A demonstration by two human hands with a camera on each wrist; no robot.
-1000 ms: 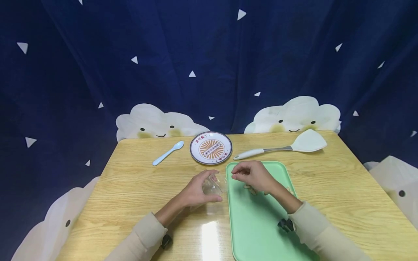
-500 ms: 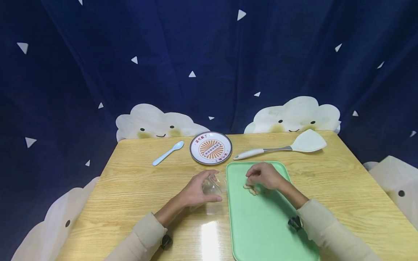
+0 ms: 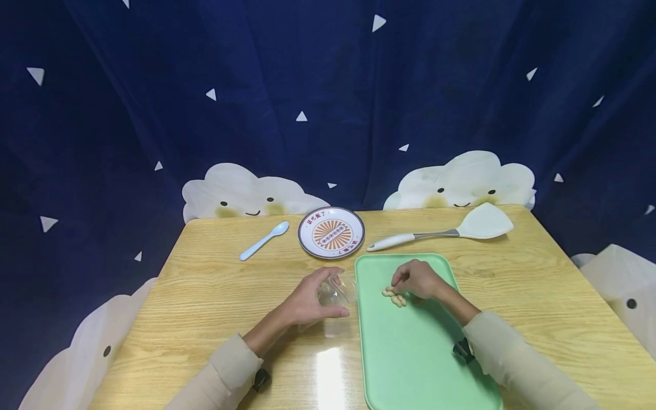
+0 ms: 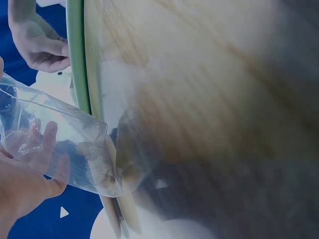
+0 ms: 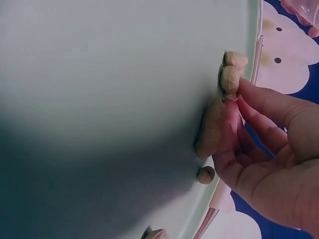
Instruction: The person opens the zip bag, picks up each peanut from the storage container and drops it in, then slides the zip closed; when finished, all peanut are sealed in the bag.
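My left hand [image 3: 306, 297] curves its fingers and thumb round a clear plastic bag [image 3: 334, 290], which stands upright on the table left of the green tray [image 3: 400, 356]. In the left wrist view, brownish lumps show blurred through the bottom of the bag [image 4: 60, 124]. Over the tray's far part, my right hand [image 3: 419, 279] reaches down to several unshelled peanuts [image 3: 398, 300]. Its thumb and forefinger pinch the end of one peanut [image 5: 230, 78] in the right wrist view. A longer peanut [image 5: 212, 129] lies right beside the fingers, and a smaller one [image 5: 205, 175] sits near the tray edge.
Behind the tray lies a white spatula [image 3: 435, 234] with its blade to the right. A patterned plate [image 3: 306, 239] stands at the table's back middle, and a light blue spoon [image 3: 263, 241] lies left of it. A dark blue curtain [image 3: 318, 85] hangs behind the table.
My right hand has moved from the tray's left edge, near the bag, rightward to the peanuts and now pinches one. My left hand and the bag have stayed in place.
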